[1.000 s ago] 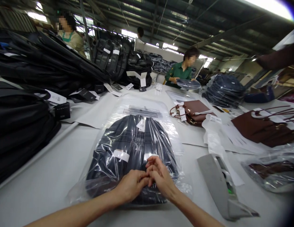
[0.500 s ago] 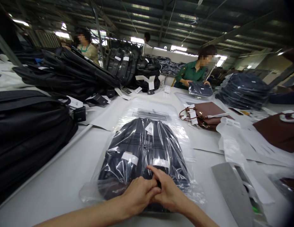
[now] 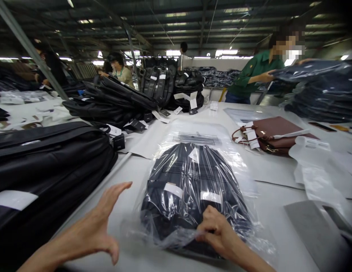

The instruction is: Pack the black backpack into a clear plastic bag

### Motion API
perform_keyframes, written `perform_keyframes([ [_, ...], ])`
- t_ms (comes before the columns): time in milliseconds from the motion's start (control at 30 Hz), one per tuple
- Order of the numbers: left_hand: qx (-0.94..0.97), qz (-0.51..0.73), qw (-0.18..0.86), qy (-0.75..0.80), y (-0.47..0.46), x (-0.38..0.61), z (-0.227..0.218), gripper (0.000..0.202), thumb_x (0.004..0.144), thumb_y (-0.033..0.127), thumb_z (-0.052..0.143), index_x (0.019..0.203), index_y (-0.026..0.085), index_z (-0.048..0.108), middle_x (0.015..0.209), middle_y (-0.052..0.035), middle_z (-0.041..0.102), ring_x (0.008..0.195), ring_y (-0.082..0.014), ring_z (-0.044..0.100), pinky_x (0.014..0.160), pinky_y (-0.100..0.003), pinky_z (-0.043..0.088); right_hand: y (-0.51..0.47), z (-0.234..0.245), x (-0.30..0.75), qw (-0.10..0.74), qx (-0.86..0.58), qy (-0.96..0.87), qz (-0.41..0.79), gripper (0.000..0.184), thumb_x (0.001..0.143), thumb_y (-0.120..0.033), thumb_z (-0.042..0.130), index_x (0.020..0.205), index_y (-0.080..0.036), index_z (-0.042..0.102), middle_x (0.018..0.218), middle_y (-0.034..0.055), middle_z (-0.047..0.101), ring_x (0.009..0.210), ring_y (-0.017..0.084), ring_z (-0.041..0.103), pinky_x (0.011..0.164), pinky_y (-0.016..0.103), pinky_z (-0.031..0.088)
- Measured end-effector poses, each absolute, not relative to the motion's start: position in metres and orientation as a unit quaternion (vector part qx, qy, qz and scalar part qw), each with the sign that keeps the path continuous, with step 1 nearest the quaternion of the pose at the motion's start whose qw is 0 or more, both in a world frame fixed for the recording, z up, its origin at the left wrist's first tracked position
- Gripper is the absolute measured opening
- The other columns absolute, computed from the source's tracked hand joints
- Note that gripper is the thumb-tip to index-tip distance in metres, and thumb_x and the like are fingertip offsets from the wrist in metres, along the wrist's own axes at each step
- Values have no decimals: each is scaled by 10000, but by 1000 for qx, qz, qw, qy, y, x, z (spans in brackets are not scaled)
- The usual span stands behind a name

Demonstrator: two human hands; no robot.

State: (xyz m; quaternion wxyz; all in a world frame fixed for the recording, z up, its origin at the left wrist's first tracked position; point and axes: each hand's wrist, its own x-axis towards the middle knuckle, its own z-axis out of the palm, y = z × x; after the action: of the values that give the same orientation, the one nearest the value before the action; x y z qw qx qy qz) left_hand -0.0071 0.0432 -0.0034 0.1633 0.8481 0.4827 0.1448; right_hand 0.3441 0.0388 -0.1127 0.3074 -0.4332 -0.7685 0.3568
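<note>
Here, the right hand (image 3: 217, 229) pinches the plastic bag (image 3: 178, 238); the left hand (image 3: 96, 228) gapes.

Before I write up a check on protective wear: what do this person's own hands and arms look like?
The left hand and right hand are bare, without gloves. The visible forearms are bare too: no sleeve, watch or bracelet shows. No ring shows; nail detail is too small to tell.
</note>
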Motion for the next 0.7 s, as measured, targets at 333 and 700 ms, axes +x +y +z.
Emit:
perform_keyframes([
  [333,862,234,211,397,45,15,-52,149,863,366,568,857,243,653,1014,-51,514,976,-201,499,861,-309,444,38,-123,347,323,-412,-783,337,111,771,-239,678,677,-257,733,566,-10,443,711,168,456,638,293,349],
  [700,603,473,299,569,45,53,-73,432,937,422,369,586,197,481,452,37,534,450,-103,514,522,-198,434,36,-125,356,375,-391,-783,306,291,895,-333,521,669,-188,633,634,-1,479,696,143,465,621,276,342],
])
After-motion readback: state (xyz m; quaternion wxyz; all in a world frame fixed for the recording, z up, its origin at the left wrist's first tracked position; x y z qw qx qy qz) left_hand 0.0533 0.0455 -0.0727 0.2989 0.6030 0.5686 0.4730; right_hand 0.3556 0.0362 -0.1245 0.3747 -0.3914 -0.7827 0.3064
